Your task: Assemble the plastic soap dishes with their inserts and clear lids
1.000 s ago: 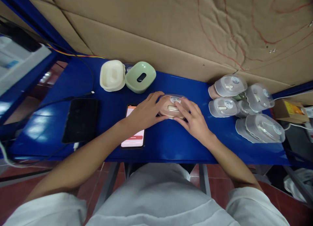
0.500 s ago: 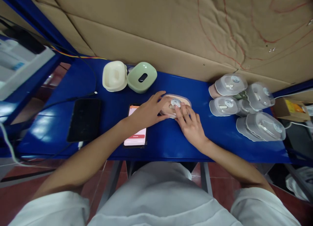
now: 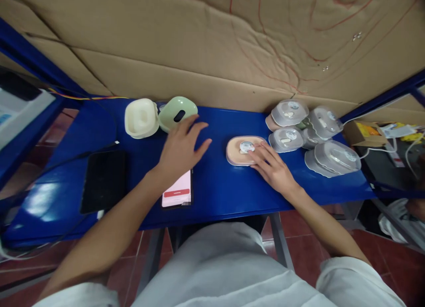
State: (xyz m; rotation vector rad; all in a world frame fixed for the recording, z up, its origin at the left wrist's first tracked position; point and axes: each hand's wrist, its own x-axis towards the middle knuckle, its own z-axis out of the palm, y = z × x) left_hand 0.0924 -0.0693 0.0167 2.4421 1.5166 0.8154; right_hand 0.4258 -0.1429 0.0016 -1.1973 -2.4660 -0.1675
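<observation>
A peach lidded box point(image 3: 234, 154) with a clear cover and a round white label sits on the blue table. My right hand point(image 3: 274, 167) grips its right side, fingers over the lid and label edge; the underside of the grip is hidden. My left hand point(image 3: 182, 143) is in the air with its fingers apart and nothing in them. Just beyond its fingertips stands a green container point(image 3: 171, 117) with a dark oval slot. Beside that is a cream container point(image 3: 141, 119). A phone point(image 3: 177, 192) with a lit screen lies partly under my left hand.
Several clear-lidded boxes point(image 3: 287, 140) are stacked at the right. A black tablet point(image 3: 104, 181) with cables lies at the left. Cardboard point(image 3: 166, 55) lines the back of the table point(image 3: 212, 183). A small carton point(image 3: 365, 134) stands beyond the right end.
My left hand has let go of the peach box and moved left toward the green container. My right hand has shifted the box to the right. The camera view has turned slightly right.
</observation>
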